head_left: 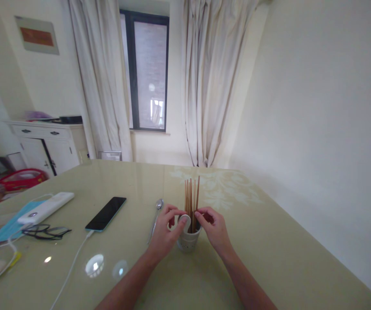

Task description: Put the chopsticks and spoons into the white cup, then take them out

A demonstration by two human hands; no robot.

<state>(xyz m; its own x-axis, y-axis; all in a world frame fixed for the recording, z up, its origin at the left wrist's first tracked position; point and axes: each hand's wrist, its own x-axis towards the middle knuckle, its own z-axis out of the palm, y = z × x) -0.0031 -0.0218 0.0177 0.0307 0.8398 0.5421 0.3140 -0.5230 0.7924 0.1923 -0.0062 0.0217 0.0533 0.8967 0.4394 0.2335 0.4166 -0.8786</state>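
Observation:
A white cup (188,242) stands on the glossy table (269,258) in front of me, with several brown chopsticks (191,199) upright in it. My left hand (164,230) curls around the cup's left side, thumb on the rim. My right hand (213,228) is at the cup's right rim, fingers pinched at the base of the chopsticks. Whether it grips one I cannot make out.
A metal spoon (155,217) lies just left of the cup. Further left are a dark phone (106,213) on a white cable, black glasses (45,232), a white remote (46,207) and a blue mask (12,221). A wall runs along the table's right side.

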